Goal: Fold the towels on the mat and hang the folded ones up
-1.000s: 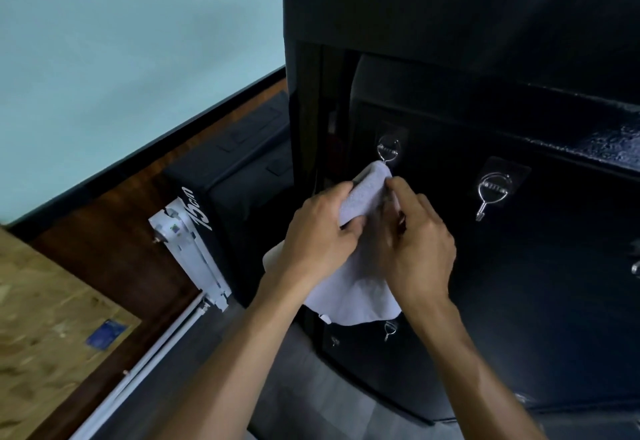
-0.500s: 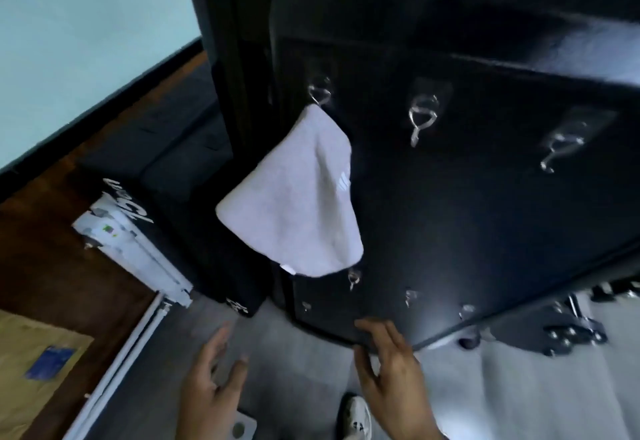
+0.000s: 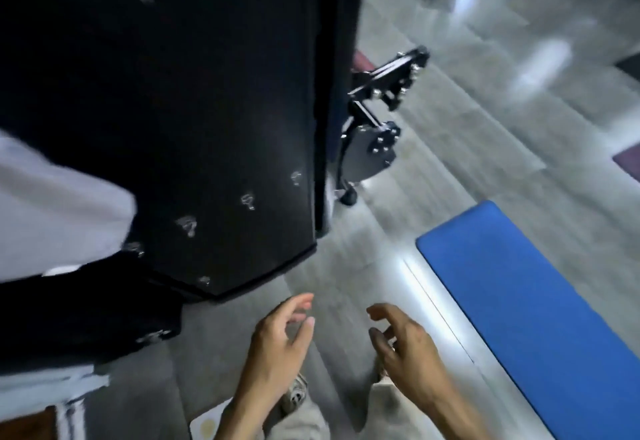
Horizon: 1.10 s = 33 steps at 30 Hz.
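two bare hands hang low in the blurred view, both holding nothing: the left hand (image 3: 277, 339) has its fingers loosely spread and slightly bent, and the right hand (image 3: 403, 344) beside it is the same, fingers relaxed and apart, with a gap of grey floor (image 3: 433, 148) between them. a white towel (image 3: 59, 207) hangs against the front of the black panel (image 3: 194, 100) at the far left, cut off by the frame edge, well apart from both hands. small metal hooks (image 3: 247, 201) run in a slanting row across the lower part of the panel, and more show faintly near its top. the blue mat (image 3: 530, 308) lies flat on the floor to the right, near the right hand but not touching it; the part in view carries no towel. a black metal bracket with bolts (image 3: 377, 117) sticks out past the panel's right edge. below the hands a shoe (image 3: 294, 394) and light trouser legs show.
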{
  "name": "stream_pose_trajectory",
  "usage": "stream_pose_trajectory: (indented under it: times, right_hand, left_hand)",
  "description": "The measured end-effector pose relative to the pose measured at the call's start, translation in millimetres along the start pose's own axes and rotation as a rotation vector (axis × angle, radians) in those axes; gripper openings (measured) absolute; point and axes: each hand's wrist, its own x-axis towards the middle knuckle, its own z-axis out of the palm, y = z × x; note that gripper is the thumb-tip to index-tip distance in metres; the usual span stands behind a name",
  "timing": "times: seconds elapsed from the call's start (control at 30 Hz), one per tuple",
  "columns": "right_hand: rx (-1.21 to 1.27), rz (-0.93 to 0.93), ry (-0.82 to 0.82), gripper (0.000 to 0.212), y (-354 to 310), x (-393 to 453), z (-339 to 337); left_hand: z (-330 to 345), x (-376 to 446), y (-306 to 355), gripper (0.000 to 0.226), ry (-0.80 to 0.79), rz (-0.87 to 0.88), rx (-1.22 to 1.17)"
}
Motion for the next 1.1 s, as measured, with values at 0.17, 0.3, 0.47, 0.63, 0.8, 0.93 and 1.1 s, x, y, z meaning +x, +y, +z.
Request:
stream_pose_trajectory:
  times: [0.17, 0.3, 0.47, 0.63, 0.8, 0.93, 1.1]
  right_hand:
    - [0.152, 0.230, 0.205, 0.022, 97.9, -37.0, -64.3]
    - [0.258, 0.358, 0.307, 0.021, 192.3, -73.6, -120.1]
    - [0.385, 0.532, 0.478, 0.021, 293.6, -125.9, -201.0]
    - [0.566, 0.621, 0.712, 0.017, 347.7, -150.3, -264.5]
    - [0.700, 0.645, 0.792, 0.018, 383.8, -130.3, -311.0]
    - [0.778, 0.666, 0.844, 0.021, 421.8, -96.1, -357.8]
    - [0.811, 0.748, 0.910, 0.021, 474.7, -39.1, -437.8]
  left_hand:
    - [113.2, 25.4, 70.2, 0.034, -0.232, 0.104, 0.084]
    - [224.7, 34.3, 122.5, 0.036, -0.372, 0.175, 0.165]
    - [351.3, 28.7, 189.0, 0.037, -0.497, 0.240, 0.163]
    - [446.6, 31.9, 250.0, 0.032, -0.638, 0.305, 0.198]
    - [531.2, 68.3, 299.7, 0.030, -0.731, 0.338, 0.211]
    - [606.3, 113.4, 340.2, 0.032, -0.797, 0.381, 0.226]
    - [709.4, 177.5, 410.4, 0.033, -0.899, 0.442, 0.230]
